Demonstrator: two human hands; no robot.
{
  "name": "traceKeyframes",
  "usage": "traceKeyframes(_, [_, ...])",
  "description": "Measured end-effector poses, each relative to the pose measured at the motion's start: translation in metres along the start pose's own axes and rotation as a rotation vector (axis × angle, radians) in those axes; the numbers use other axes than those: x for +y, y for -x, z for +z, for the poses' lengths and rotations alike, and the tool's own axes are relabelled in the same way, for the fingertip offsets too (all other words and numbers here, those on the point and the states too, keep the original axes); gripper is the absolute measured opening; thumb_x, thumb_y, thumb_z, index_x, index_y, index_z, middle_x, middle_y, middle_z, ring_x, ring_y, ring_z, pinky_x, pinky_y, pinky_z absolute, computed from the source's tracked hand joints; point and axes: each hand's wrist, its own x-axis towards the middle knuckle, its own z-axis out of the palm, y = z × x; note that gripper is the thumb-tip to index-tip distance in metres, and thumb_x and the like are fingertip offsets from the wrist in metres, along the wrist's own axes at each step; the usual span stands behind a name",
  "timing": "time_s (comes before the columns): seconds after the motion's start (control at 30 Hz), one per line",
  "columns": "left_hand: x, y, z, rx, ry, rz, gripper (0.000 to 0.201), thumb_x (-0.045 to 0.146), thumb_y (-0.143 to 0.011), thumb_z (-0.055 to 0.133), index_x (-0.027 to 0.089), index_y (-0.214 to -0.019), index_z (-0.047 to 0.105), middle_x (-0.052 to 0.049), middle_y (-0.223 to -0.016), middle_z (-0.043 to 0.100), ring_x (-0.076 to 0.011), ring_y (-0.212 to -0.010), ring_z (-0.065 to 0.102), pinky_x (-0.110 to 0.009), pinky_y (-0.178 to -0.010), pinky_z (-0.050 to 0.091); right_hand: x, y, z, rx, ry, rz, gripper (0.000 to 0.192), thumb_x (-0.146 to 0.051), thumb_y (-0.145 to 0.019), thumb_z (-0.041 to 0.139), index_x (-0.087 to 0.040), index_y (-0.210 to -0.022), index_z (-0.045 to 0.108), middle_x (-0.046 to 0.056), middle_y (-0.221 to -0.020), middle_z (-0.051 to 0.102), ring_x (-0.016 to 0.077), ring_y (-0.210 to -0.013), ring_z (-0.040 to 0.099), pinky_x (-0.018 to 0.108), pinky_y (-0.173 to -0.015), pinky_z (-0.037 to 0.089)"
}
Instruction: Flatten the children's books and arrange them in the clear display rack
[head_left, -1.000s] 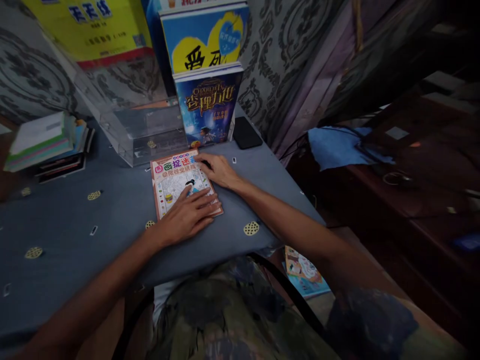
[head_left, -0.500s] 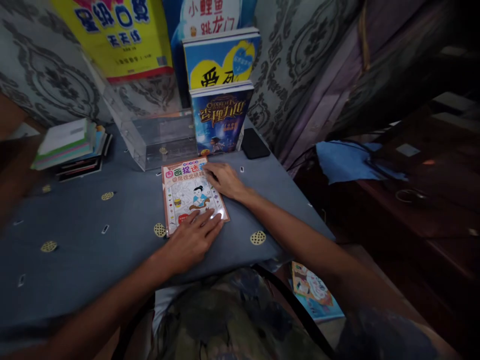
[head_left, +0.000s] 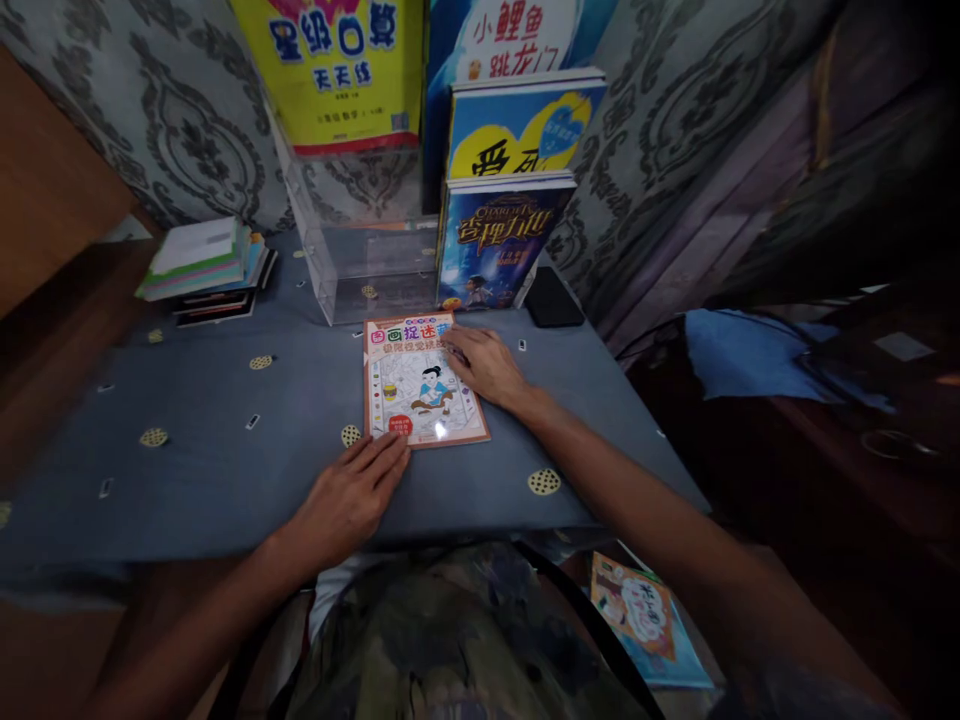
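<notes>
A picture book (head_left: 427,385) with a brown border and a drawn figure in blue lies flat on the blue-grey tablecloth, its cover facing up. My left hand (head_left: 358,492) rests at its lower-left corner, fingers stretched out and touching the cover. At the upper-right edge my right hand (head_left: 491,368) lies with its fingers slightly bent over the cover and the thumb below them. Neither hand grips the book. Part of the title's right end is hidden under my right fingers.
Behind the book stands a clear plastic rack (head_left: 326,270) with several books, a dark blue one (head_left: 499,240) in front. A black phone (head_left: 553,298) lies to its right. A stack of books (head_left: 206,265) sits at left. More books (head_left: 645,620) lie below the table's front edge.
My left hand has slid from the lower middle of the cover to its lower-left corner. The right hand stays at the upper-right edge. The camera view has shifted left.
</notes>
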Motion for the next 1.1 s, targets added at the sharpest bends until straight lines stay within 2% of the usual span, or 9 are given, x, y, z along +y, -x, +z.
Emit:
traceKeyframes(0.2, [0.006, 0.015, -0.001, 0.05, -0.017, -0.124, 0.039, 0.008, -0.096, 0.044, 0.009, -0.13, 0.062, -0.014, -0.134, 0.067, -0.0267, -0.126, 0.061, -0.046, -0.106, 0.049, -0.015, 0.007, 0.004, -0.024, 0.048, -0.008, 0.032, -0.018, -0.098, 0.042, -0.017, -0.12, 0.064, 0.016, -0.132, 0.067, 0.0325, -0.131, 0.056, 0.054, -0.108, 0.039])
traceKeyframes(0.43, [0.018, 0.014, 0.001, 0.082, 0.057, -0.283, 0.035, 0.012, -0.099, 0.045, 0.013, -0.129, 0.063, -0.012, -0.132, 0.068, -0.0255, -0.125, 0.06, -0.047, -0.106, 0.043, -0.04, 0.044, -0.001, -0.102, 0.069, -0.081, 0.038, -0.019, -0.1, 0.041, -0.012, -0.131, 0.061, 0.02, -0.144, 0.059, 0.0322, -0.139, 0.051, 0.056, -0.114, 0.038])
traceKeyframes(0.57, [0.018, 0.012, -0.001, 0.114, 0.069, -0.318, 0.031, 0.014, -0.1, 0.045, 0.012, -0.125, 0.065, -0.013, -0.126, 0.07, -0.0256, -0.114, 0.062, -0.045, -0.098, 0.046, -0.056, 0.059, -0.011, -0.197, -0.019, -0.216, 0.04, -0.018, -0.099, 0.043, -0.018, -0.135, 0.061, 0.016, -0.143, 0.061, 0.0295, -0.14, 0.051, 0.057, -0.117, 0.037])
traceKeyframes(0.7, [0.018, 0.01, -0.003, 0.125, 0.069, -0.324, 0.03, 0.016, -0.1, 0.046, 0.012, -0.122, 0.065, -0.013, -0.12, 0.072, -0.0243, -0.107, 0.064, -0.042, -0.094, 0.048, -0.084, 0.057, -0.011, -0.342, -0.223, -0.377, 0.052, -0.009, -0.096, 0.042, -0.028, -0.143, 0.054, 0.007, -0.142, 0.063, 0.0221, -0.14, 0.052, 0.053, -0.12, 0.037])
traceKeyframes(0.83, [0.02, 0.009, -0.003, 0.133, 0.067, -0.342, 0.028, 0.017, -0.1, 0.046, 0.012, -0.119, 0.066, -0.011, -0.11, 0.072, -0.0236, -0.103, 0.064, -0.039, -0.092, 0.048, -0.107, 0.047, -0.004, -0.424, -0.339, -0.41, 0.061, -0.006, -0.095, 0.04, -0.031, -0.151, 0.045, 0.005, -0.146, 0.06, 0.0193, -0.138, 0.053, 0.05, -0.122, 0.037])
traceKeyframes(0.93, [0.022, 0.01, 0.001, 0.146, 0.072, -0.363, 0.026, 0.017, -0.099, 0.049, 0.012, -0.118, 0.066, -0.01, -0.106, 0.072, -0.0243, -0.103, 0.064, -0.04, -0.094, 0.047, -0.111, 0.04, 0.0, -0.454, -0.378, -0.414, 0.064, -0.005, -0.095, 0.041, -0.033, -0.152, 0.043, 0.003, -0.149, 0.057, 0.0197, -0.139, 0.052, 0.051, -0.122, 0.038])
traceKeyframes(1.1, [0.025, 0.013, 0.006, 0.159, 0.09, -0.371, 0.03, 0.016, -0.098, 0.052, 0.012, -0.125, 0.062, -0.011, -0.116, 0.071, -0.0242, -0.111, 0.063, -0.04, -0.1, 0.044, -0.101, 0.03, 0.002, -0.485, -0.398, -0.45, 0.066, -0.004, -0.095, 0.043, -0.033, -0.155, 0.038, 0.004, -0.149, 0.056, 0.0201, -0.141, 0.05, 0.055, -0.122, 0.036])
